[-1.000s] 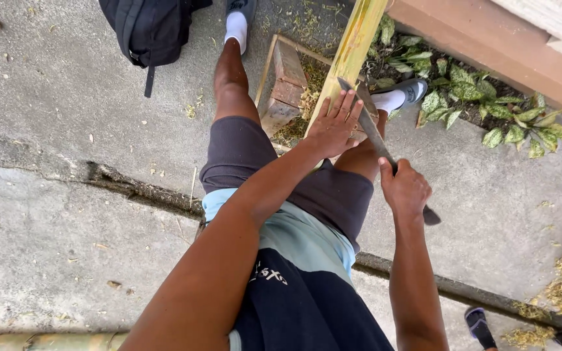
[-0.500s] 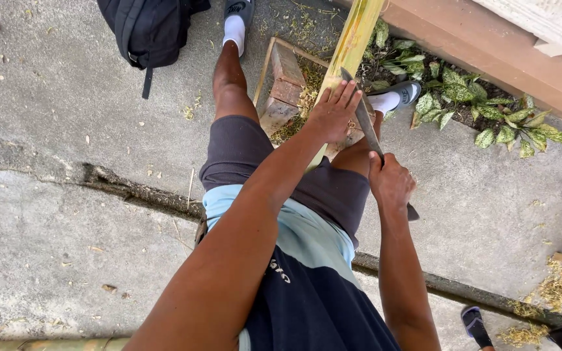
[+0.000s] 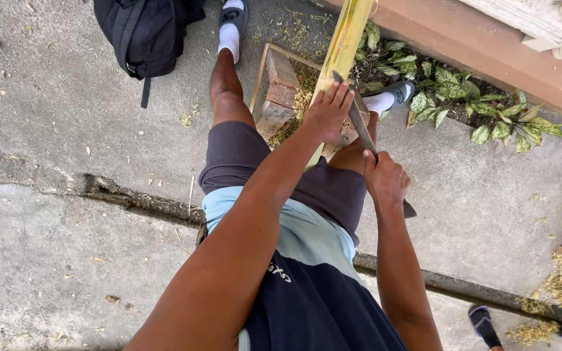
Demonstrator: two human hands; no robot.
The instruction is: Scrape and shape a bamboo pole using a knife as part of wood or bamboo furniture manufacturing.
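Right now the yellow-green bamboo pole [image 3: 343, 49] is leaning smooth and long from the top edge down to the person's lap, over a small wooden crate [image 3: 281, 91] that is holding shavings. The left hand [image 3: 328, 112] is lying flat with open fingers on the pole, touching the back of the long dark blade [image 3: 358, 123], while the right hand [image 3: 385, 181] is clenching the blade's handle just beside the right knee. Bare concrete ground [image 3: 53, 130] is lying open on the left, while a black backpack [image 3: 141, 32], leafy plants [image 3: 482, 107] and a reddish wall edge [image 3: 489, 52] are closing the far side.
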